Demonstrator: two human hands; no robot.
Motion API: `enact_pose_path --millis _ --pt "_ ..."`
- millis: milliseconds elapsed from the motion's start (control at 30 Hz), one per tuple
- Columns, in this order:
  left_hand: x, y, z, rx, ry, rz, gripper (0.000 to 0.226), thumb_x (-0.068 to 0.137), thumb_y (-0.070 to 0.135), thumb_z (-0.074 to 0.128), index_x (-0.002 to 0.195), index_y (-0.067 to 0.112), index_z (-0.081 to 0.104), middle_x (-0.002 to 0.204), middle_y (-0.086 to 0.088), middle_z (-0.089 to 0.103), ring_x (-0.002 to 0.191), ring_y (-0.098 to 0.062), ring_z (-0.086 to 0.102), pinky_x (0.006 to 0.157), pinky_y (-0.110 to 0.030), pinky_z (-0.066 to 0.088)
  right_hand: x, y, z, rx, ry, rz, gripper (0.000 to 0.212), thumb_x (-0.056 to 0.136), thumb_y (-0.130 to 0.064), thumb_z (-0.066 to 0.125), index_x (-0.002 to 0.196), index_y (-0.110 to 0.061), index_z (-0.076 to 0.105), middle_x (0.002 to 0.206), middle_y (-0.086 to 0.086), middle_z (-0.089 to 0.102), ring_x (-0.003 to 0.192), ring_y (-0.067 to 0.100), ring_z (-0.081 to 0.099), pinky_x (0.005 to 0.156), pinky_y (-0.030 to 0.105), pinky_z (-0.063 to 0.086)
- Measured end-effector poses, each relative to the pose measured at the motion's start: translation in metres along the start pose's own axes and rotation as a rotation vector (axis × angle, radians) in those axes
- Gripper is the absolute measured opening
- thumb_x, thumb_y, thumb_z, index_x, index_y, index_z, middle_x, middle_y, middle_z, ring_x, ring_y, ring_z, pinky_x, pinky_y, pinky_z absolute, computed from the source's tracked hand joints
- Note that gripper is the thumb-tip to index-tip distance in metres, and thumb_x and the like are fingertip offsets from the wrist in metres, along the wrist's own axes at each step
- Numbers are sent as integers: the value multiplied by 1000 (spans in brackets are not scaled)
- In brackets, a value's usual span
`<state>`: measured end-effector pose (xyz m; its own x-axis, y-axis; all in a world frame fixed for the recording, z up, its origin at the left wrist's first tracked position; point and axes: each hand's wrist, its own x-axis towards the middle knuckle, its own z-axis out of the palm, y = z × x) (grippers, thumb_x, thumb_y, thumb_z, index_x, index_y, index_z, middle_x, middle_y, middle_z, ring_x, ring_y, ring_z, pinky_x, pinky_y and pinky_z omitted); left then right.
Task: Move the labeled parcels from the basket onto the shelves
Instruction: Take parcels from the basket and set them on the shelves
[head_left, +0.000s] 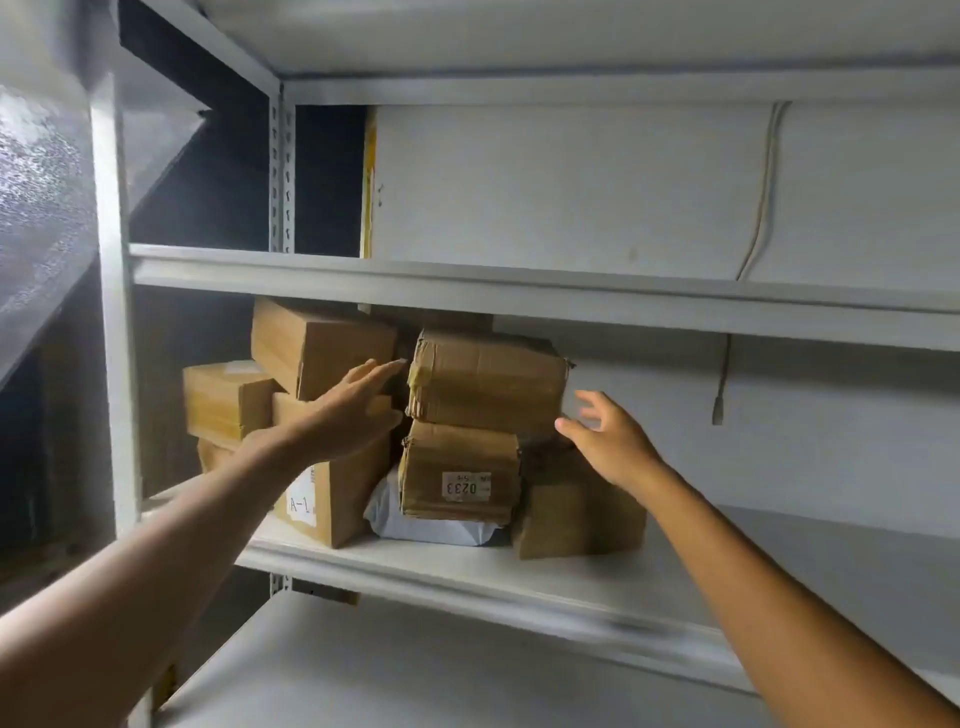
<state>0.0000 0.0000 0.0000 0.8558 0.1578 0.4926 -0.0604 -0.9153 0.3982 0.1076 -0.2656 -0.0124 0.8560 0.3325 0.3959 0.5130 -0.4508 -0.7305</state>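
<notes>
Several brown cardboard parcels are stacked on the middle shelf (426, 569). The top parcel (488, 382) lies on a parcel with a "0233" label (460, 475). To the left stands a box marked "A-1" (332, 499), with another box (317, 345) above it. My left hand (353, 405) reaches out with straight fingers, its tips close to the top parcel's left end. My right hand (605, 436) is spread just off that parcel's lower right corner and holds nothing. The basket is out of view.
A grey poly bag (431, 525) lies under the labeled parcel, and a brown box (576, 512) sits to its right. The shelf above (519, 288) holds a large white board. A cable (719, 379) hangs against the back wall. A white shelf post (117, 322) stands at left.
</notes>
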Motion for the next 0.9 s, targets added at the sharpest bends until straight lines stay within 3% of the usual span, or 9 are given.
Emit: enact_pose_path --millis 100,200,300,400,467,533,667,800,900 --pt "23 -5 5 -6 72 63 69 95 23 56 152 24 17 160 -8 14 145 -28 21 111 -41 32 30 2 3 125 151 -34 58 96 -32 56 147 -20 33 149 7 40 133 24 43 93 27 35" --pt "45 -7 18 -57 91 101 72 95 24 56 152 21 15 156 -10 26 138 -28 35 106 -39 38 53 7 9 158 136 -22 67 93 -40 58 150 -24 25 155 5 31 139 26 35 104 36 34" --pt "63 -13 32 -147 125 90 79 90 32 60 152 21 12 154 -11 30 138 -29 36 105 -37 38 73 23 18 177 82 -50 69 89 -51 59 146 -27 29 152 1 35 137 24 37 104 38 35" --pt "79 -21 39 -243 110 90 97 74 58 64 151 27 15 153 -12 34 136 -27 38 103 -30 39 91 34 29 284 34 -93 49 80 -58 63 121 -34 52 131 -5 57 125 20 51 104 36 40" --pt "86 -30 42 -318 121 113 104 64 74 65 149 33 20 149 -10 40 132 -25 44 103 -37 45 101 39 34 366 50 -138 36 76 -58 69 102 -37 58 112 -10 64 111 14 58 101 39 46" --pt "89 -39 45 -350 132 136 104 62 75 67 147 35 21 145 -8 45 131 -25 47 101 -46 48 108 45 42 460 85 -194 37 71 -54 71 102 -39 56 104 -16 63 102 4 60 93 30 50" --pt "89 -42 54 -414 177 132 103 63 70 71 147 33 25 145 0 45 132 -16 46 104 -43 45 114 52 56 589 121 -274 52 71 -43 64 118 -27 51 104 -17 58 85 -19 57 69 1 44" --pt "90 -41 56 -452 176 142 102 64 68 73 148 37 24 148 1 42 134 -19 44 107 -51 41 116 55 56 615 123 -281 55 72 -39 64 121 -19 51 104 -15 59 82 -21 56 67 -2 42" --pt "90 -40 56 -475 161 121 104 62 67 75 148 40 23 146 0 46 130 -21 49 105 -51 42 113 53 49 593 68 -239 44 72 -44 65 112 -28 55 102 -19 60 83 -20 58 67 -2 41"
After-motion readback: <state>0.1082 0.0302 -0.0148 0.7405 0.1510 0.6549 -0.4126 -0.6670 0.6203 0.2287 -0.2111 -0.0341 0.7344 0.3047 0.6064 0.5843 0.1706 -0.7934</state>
